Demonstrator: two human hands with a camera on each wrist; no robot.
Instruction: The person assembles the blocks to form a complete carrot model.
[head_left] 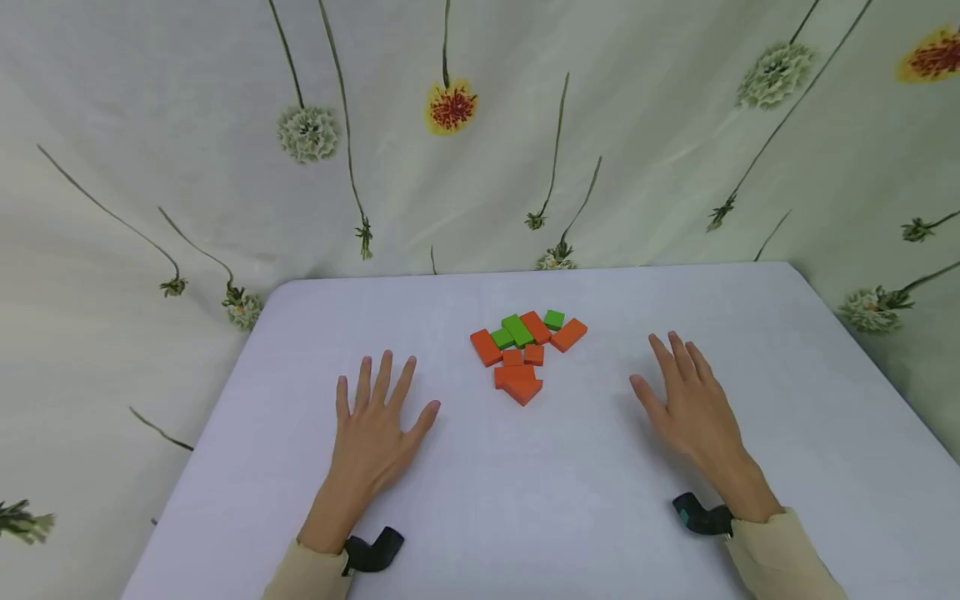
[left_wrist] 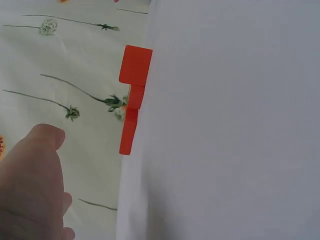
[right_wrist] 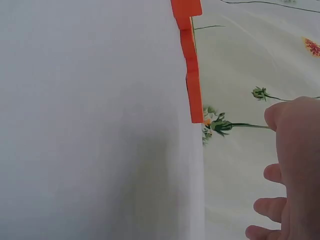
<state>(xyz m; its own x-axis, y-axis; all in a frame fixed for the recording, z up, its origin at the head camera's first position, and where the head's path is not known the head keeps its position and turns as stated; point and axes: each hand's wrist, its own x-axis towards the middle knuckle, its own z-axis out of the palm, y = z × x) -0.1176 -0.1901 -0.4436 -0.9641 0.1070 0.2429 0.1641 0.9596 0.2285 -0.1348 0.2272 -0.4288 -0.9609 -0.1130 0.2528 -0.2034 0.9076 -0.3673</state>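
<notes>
Several flat orange and green blocks lie grouped at the middle of the table. An orange block marks the group's right end, beside a small green block. A longer green block lies among orange ones, and a pointed orange block is nearest the front. Left of the group, my left hand has its fingers spread, palm down, holding nothing. To the right, my right hand is also empty, fingers extended and thumb apart. In the left wrist view, an orange block shows beyond the thumb.
The white table has rounded far corners. Behind it hangs a pale cloth printed with flowers and stems. A black wrist camera is on the left wrist, and another black camera on the right.
</notes>
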